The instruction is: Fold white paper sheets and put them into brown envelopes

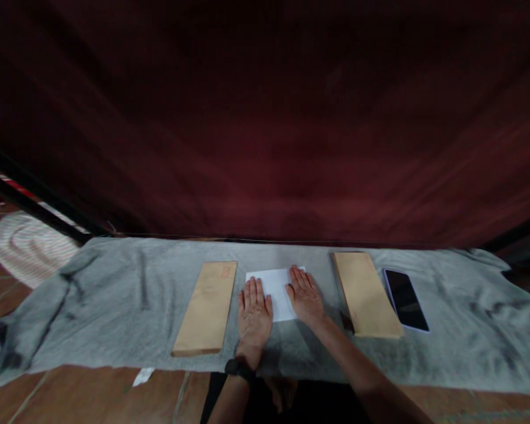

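A white sheet of paper lies on the grey cloth in front of me. My left hand rests flat over the paper's left side, fingers stretched out and pointing away from me. Across the paper's right side lies my right hand, also flat, with its thumb apart from the fingers. Between the two hands the middle of the sheet shows. To the left is a stack of brown envelopes, close to my left hand. Another brown envelope stack lies to the right of my right hand.
A dark-screened phone lies beside the right stack. Grey cloth covers the narrow surface. Behind it hangs a dark red curtain. A white scrap lies on the tiled floor, and a striped fabric is at far left.
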`<state>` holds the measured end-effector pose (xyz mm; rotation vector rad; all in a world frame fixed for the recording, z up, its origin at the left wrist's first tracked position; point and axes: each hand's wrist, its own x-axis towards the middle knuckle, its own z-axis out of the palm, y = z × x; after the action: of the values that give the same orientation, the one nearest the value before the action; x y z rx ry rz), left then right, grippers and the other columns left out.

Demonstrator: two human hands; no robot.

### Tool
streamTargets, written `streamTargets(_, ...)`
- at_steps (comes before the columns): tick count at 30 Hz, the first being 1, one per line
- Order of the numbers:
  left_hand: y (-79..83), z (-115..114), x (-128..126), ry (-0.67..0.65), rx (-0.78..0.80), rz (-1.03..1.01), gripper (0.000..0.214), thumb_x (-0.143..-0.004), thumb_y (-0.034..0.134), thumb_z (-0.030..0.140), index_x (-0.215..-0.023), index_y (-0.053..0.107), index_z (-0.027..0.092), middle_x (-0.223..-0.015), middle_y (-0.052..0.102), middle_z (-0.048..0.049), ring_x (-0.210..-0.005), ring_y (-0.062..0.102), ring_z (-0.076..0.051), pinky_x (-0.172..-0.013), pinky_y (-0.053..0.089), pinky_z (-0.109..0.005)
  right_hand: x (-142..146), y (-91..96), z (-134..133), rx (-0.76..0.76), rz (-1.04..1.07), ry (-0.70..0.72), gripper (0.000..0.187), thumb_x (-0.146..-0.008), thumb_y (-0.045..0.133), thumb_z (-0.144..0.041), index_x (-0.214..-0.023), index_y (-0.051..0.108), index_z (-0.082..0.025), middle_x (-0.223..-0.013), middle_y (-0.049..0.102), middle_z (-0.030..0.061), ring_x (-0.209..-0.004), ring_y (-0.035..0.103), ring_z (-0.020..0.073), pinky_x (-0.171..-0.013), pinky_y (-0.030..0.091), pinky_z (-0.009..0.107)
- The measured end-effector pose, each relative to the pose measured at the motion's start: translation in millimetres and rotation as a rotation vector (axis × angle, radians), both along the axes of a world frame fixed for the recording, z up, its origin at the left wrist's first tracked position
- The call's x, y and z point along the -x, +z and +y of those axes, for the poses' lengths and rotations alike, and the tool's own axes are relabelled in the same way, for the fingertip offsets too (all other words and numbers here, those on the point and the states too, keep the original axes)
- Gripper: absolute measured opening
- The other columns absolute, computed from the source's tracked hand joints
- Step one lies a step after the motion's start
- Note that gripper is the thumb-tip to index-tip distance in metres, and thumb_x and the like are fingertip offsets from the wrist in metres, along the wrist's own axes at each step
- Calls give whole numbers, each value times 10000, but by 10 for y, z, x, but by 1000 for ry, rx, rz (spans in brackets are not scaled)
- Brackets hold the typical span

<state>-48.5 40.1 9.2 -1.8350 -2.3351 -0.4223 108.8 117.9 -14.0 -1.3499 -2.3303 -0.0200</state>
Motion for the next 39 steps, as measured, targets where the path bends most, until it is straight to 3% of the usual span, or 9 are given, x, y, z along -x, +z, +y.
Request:
streamTargets(4, -16, 154, -150, 12, -31, -15, 570, -1005, 319, 288, -1516, 377, 42, -1564, 410, -212, -1491, 332, -302, -1235, 216, -561, -112, -29, -2, -34, -22, -8, 530, -1051, 354, -290, -1538, 379, -82, -1560, 424, 152, -1470, 364, 248, -1212, 263, 471)
streamTargets(8, -27, 394, -357, -150, 27, -72, 568, -1001, 331, 289, -1533, 365, 91, -1596, 385, -144, -1522, 264, -249, -1250, 235, -492, -100, -44, -4, -43, -33, -15, 504, -1044, 352, -246, -1510, 426, -67, -1552, 439, 154, -1465, 371, 253, -1215, 255, 463)
streamTargets(11, -61, 471, -353, -166, 42, -86, 594, -1003, 341, 337, -1542, 341, 87, -1596, 379, -157, -1523, 260, -243, -1237, 271, -490, -99, -48, -1, -37, -34, -2, 505, -1037, 354, -226, -1516, 422, -81, -1555, 437, 149, -1464, 374, 251, -1214, 259, 463)
streamTargets(18, -106, 217, 15, -68, -33, -35, 598, -1013, 321, 357, -1544, 339, 82, -1588, 392, -171, -1511, 292, -257, -1218, 306, -469, -122, -50, -5, -44, -24, -19, 557, -1036, 373, -276, -1561, 336, -93, -1576, 396, 159, -1466, 369, 268, -1209, 268, 490)
streamTargets(25, -69, 106, 84, -47, -42, 23, 611, -1002, 331, 342, -1542, 337, 56, -1582, 390, -194, -1505, 306, -282, -1216, 306, -483, 111, -32, -59, -78, 124, -117, 576, -1036, 379, -316, -1578, 319, -128, -1567, 410, 161, -1441, 411, 307, -1190, 325, 516)
streamTargets(28, -83, 105, 109, -66, -28, 40, 602, -975, 335, 264, -1554, 329, 101, -1576, 417, -160, -1504, 308, -276, -1213, 311, -490, 386, -11, -163, -32, 140, 27, 540, -1043, 377, -311, -1568, 350, -187, -1569, 429, 85, -1446, 410, 231, -1200, 352, 445)
streamTargets(31, -110, 106, 139, -89, -23, 53, 620, -936, 320, 170, -1554, 342, 127, -1579, 424, -133, -1509, 297, -260, -1218, 307, -472, 559, -8, -250, -9, 99, 136, 521, -1047, 399, -306, -1545, 384, -154, -1564, 439, 82, -1451, 398, 193, -1211, 344, 410)
streamTargets(34, -122, 119, 141, -77, -49, 73, 604, -953, 319, 212, -1545, 353, 101, -1582, 407, -161, -1505, 306, -273, -1210, 314, -483, 500, -14, -254, -58, 109, 89, 508, -1042, 423, -312, -1519, 425, -139, -1546, 461, 95, -1435, 424, 206, -1206, 346, 429)
streamTargets(39, -104, 144, 123, -70, -61, 86, 594, -979, 308, 284, -1517, 388, 43, -1575, 393, -210, -1473, 370, -301, -1195, 329, -494, 89, 9, -143, -52, 67, 1, 542, -1027, 465, -356, -1523, 420, -143, -1552, 449, 113, -1432, 428, 235, -1196, 345, 448)
